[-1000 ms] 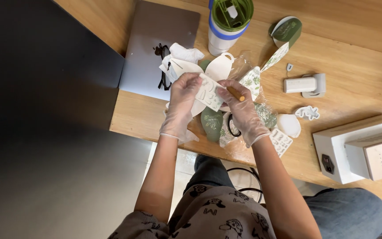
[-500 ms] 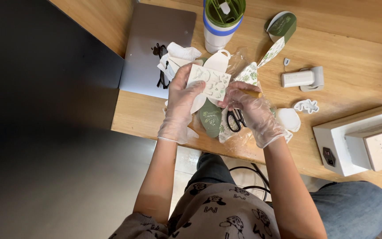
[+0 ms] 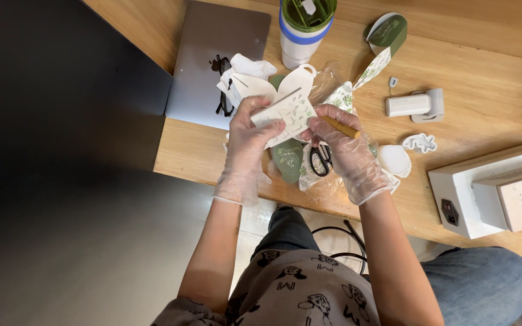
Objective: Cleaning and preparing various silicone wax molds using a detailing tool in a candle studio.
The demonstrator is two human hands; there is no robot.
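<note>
Head view, contents of my worktop.

1. Card [image 3: 285, 115]: white cut-out with small green sprigs, held above the table [image 3: 484, 66] edge between both my gloved hands. My left hand [image 3: 246, 142] is clenched on its left end, thumb on top. My right hand [image 3: 348, 148] pinches its right edge with the fingertips.
2. Stick [image 3: 341, 127]: thin, yellow-brown, gripped in my right hand together with the card, its tip pointing right.
3. Scissors [image 3: 320, 160]: black handles, lying on the table just below the card, partly under my right hand.
4. Green leaf-shaped piece [image 3: 288, 160]: flat on the table beside the scissors.
5. Laptop [image 3: 222, 57]: grey, closed, at the table's left end; black glasses [image 3: 220, 84] rest on its near corner.
6. Tumbler [image 3: 305, 27]: white with a blue band and green lid, upright behind the card.
7. White punch-like tool [image 3: 415, 105]: to the right, well apart from my hands.
8. White box [image 3: 493, 190]: at the right edge of the table.
9. Small white cut-out [image 3: 419, 143]: near the box.
</note>
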